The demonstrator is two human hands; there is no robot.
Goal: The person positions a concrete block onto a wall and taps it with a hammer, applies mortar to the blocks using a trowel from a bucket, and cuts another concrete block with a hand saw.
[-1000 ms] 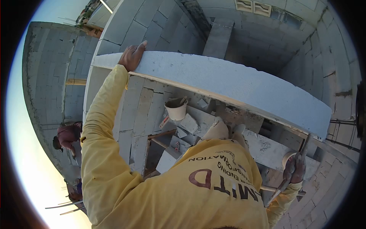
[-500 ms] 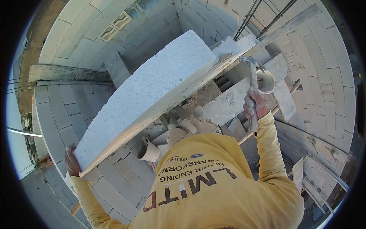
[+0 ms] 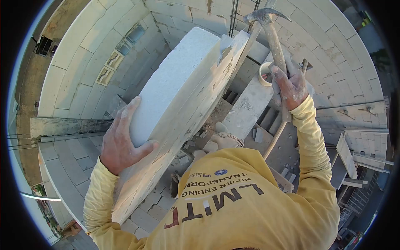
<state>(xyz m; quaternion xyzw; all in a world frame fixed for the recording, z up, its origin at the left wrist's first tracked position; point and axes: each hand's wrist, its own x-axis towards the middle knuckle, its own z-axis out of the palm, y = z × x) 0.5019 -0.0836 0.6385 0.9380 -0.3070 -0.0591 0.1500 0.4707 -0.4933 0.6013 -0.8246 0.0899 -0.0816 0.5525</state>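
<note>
A long white block [image 3: 173, 73] lies along the top of a block wall [image 3: 183, 112]. My left hand [image 3: 125, 139] rests against the block's near end, thumb and fingers spread around its edge. On the right, my right hand [image 3: 290, 85] is wrapped round the wooden handle of a claw hammer [image 3: 273, 35], its metal head raised above the hand. Just behind that hand, a white bucket [image 3: 264, 75] stands on a pale plank [image 3: 246, 106]; part of its rim is hidden by the fingers.
Steel bars [image 3: 234, 16] rise beyond the block's far end. A wooden pole [image 3: 275, 139] slants below my right hand. Two vent blocks [image 3: 109, 68] are set in the far wall at upper left. Rubble [image 3: 204, 129] lies below beside my feet.
My left hand has moved in along the block and appears closer. The hammer has come up, its head now higher. The view has turned, and the bucket at my feet is mostly hidden.
</note>
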